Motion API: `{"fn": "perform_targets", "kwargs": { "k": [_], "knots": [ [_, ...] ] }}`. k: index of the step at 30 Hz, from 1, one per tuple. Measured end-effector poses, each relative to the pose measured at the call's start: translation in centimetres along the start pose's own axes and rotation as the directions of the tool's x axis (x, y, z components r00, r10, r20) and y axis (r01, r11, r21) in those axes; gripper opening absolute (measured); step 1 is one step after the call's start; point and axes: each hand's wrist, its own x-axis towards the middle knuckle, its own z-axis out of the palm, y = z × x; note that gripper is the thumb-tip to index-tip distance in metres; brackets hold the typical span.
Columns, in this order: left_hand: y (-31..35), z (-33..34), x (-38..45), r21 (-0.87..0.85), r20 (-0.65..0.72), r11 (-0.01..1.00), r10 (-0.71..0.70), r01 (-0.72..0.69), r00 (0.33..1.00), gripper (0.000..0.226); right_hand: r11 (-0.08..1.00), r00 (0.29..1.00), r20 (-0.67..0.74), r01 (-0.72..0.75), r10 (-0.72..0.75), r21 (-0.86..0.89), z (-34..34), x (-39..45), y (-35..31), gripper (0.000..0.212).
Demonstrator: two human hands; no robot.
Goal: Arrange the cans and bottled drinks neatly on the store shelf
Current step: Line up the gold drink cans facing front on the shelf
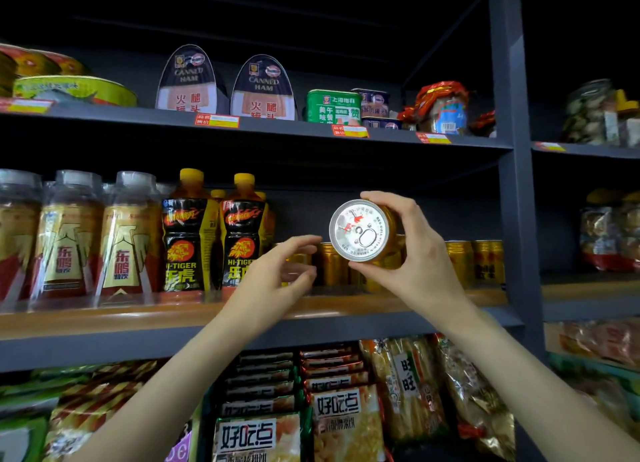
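Gold can, top toward camera

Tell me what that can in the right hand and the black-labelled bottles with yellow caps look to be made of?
The can looks like metal: bare silvery lid with a pull tab, glossy gold body. The Hi-Tiger bottles look like clear plastic holding amber drink under glossy printed sleeves, with yellow caps, probably plastic.

We see a dim scene: the upper shelf bays sink into near-black shadow, while light from in front and below lifts the labels and both forearms. The silver can lid catches a bright glare. Wide-angle distortion bows the shelf upright and stretches the edges, where the clear-capped bottles and the right-hand jars go soft and smeared.
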Motion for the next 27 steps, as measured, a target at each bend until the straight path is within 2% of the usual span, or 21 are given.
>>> {"fn": "perform_targets", "kwargs": {
  "k": [5,6,7,8,9,10,11,12,13,15,20,23,24,25,27],
  "knots": [
    [0.2,-0.1,-0.1,0.011,-0.018,1.000,0.025,-0.025,1.000,0.045,0.996,0.996,-0.027,-0.082,0.083,0.030,-0.1,-0.2,0.0,0.076],
    [0.2,-0.1,-0.2,0.012,-0.017,1.000,0.028,-0.028,0.999,0.046,0.981,0.985,-0.045,-0.164,0.169,0.100,-0.2,-0.1,-0.2,0.072],
    [0.2,-0.2,-0.3,0.010,-0.012,0.999,0.031,-0.031,0.999,0.047,0.911,0.941,-0.044,-0.311,0.334,0.271,-0.4,0.0,-0.6,0.067],
    [0.2,-0.1,-0.4,0.003,0.001,1.000,0.031,-0.031,1.000,0.048,0.706,0.841,0.021,-0.468,0.541,0.532,-0.6,0.4,-1.2,0.063],
    [0.3,-0.1,-0.6,0.000,0.021,0.999,0.033,-0.034,0.999,0.053,0.364,0.696,0.182,-0.558,0.695,0.746,-0.7,0.6,-1.2,0.059],
    [0.4,0.1,-0.7,0.003,0.043,0.999,0.045,-0.045,0.998,0.061,0.049,0.560,0.341,-0.567,0.755,0.822,-0.8,0.7,-1.0,0.057],
    [0.7,0.4,-0.9,0.004,0.064,0.998,0.065,-0.065,0.996,0.069,-0.146,0.468,0.443,-0.544,0.765,0.826,-0.8,0.7,-0.7,0.055],
    [1.0,0.8,-1.0,-0.006,0.079,0.996,0.087,-0.087,0.993,0.076,-0.255,0.412,0.502,-0.522,0.760,0.814,-0.7,0.6,-0.7,0.054],
    [1.3,1.1,-1.2,-0.023,0.089,0.994,0.110,-0.108,0.990,0.080,-0.320,0.388,0.538,-0.499,0.749,0.805,-0.6,0.4,-0.6,0.054],
    [1.7,1.4,-1.2,-0.038,0.098,0.987,0.158,-0.155,0.983,0.082,-0.388,0.382,0.571,-0.459,0.727,0.800,-0.2,0.1,-0.5,0.056],
    [2.0,1.7,-0.7,-0.047,0.114,0.979,0.204,-0.200,0.972,0.074,-0.348,0.412,0.550,-0.470,0.727,0.811,-0.9,-0.5,-0.3,0.060],
    [2.4,3.2,-0.1,-0.078,0.082,0.977,0.206,-0.200,0.975,0.054,-0.265,0.413,0.513,-0.524,0.753,0.810,-2.9,-1.0,0.3,0.064],
    [2.5,4.0,0.2,-0.075,0.061,0.976,0.210,-0.205,0.976,0.046,-0.182,0.426,0.464,-0.555,0.777,0.812,-3.8,-1.2,0.5,0.064],
    [2.6,4.9,0.5,-0.063,0.045,0.976,0.210,-0.207,0.977,0.039,-0.048,0.457,0.377,-0.585,0.806,0.810,-4.9,-1.5,1.0,0.062],
    [3.0,7.0,1.4,-0.011,0.027,0.977,0.211,-0.211,0.977,0.032,0.372,0.599,0.093,-0.604,0.796,0.705,-7.3,-2.4,2.0,0.060]
  ]
}}
